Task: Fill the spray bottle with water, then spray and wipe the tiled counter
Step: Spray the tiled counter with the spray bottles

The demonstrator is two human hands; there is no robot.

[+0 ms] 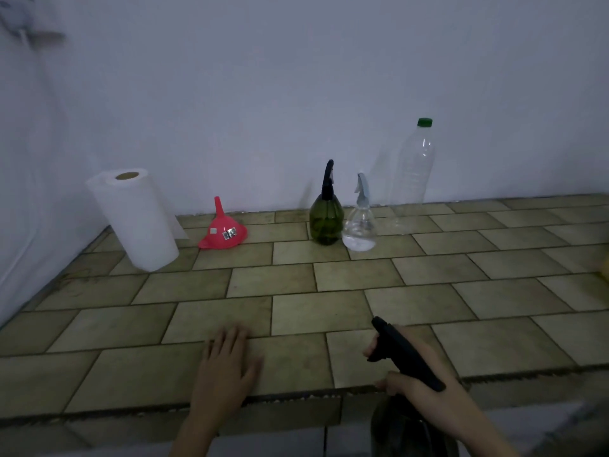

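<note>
My right hand (418, 374) grips a dark spray bottle (403, 352) by its black trigger head at the counter's front edge, nozzle aimed forward over the tiles. The bottle's dark body hangs below the edge. My left hand (227, 367) lies flat, palm down, on the tiled counter (296, 282) near the front. A white paper towel roll (135, 219) stands at the back left. A tall clear plastic bottle with a green cap (413, 166) stands by the wall at the back right.
A pink funnel (224, 227) lies mouth down near the towel roll. A green spray bottle (326, 216) and a small clear spray bottle (360, 225) stand side by side at the back. A white wall closes off the back and left. Something yellow (605, 268) shows at the right edge.
</note>
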